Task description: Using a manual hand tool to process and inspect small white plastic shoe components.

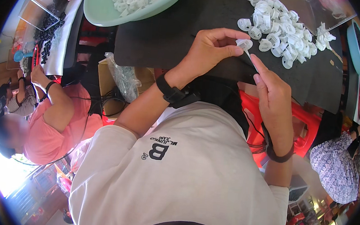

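My left hand (210,49) pinches a small white plastic piece (244,44) between thumb and fingertips, above the near edge of the dark table. Just to its right, my right hand (273,91) is closed with the fingers pressed together on a slim, pale stick-like thing (248,55). This thing reaches up to the underside of the white piece; I cannot tell whether it is a tool or part of the piece. Beyond my hands, on the right, lies a loose heap of similar white plastic pieces (275,29).
A pale green basin (105,15) holding many white pieces stands on the dark table (159,47) at far left. At the right edge is a blue basin (358,50). Red stools (310,122) stand below. People sit at both sides, one in a pink top (56,122).
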A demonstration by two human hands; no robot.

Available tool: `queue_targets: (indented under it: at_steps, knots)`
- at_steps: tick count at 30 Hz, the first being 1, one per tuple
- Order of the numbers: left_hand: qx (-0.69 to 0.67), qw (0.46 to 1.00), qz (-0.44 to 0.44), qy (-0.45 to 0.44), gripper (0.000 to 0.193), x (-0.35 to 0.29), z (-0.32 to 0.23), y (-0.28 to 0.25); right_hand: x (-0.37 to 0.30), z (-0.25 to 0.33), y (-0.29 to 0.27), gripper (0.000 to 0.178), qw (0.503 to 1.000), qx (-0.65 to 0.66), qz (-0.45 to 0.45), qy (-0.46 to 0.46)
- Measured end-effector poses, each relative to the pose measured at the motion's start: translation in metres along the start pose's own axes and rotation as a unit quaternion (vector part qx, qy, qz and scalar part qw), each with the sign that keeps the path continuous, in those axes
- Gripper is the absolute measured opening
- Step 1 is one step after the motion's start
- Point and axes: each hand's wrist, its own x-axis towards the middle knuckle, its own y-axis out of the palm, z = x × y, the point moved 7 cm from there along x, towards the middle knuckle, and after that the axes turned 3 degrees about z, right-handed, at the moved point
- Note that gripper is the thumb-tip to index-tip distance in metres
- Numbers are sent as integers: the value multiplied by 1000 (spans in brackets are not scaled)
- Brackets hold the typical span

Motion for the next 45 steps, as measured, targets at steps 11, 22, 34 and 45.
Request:
queue_targets:
  at_steps: [11, 22, 34, 45]
  knots:
    - [43, 998, -8, 43, 28, -1, -1, 1, 3, 7, 13, 40, 991, -135, -8, 9]
    - [27, 999, -23, 37, 26, 0, -4, 1, 6, -12, 10, 38, 999, 48, -15, -6]
    - [19, 1000, -6, 3, 25, 2, -3, 2, -1, -1, -10, 39, 996, 80, 23, 36]
    - [10, 1000, 2, 10, 24, 2, -3, 3, 5, 2, -7, 34, 997, 47, 47, 43]
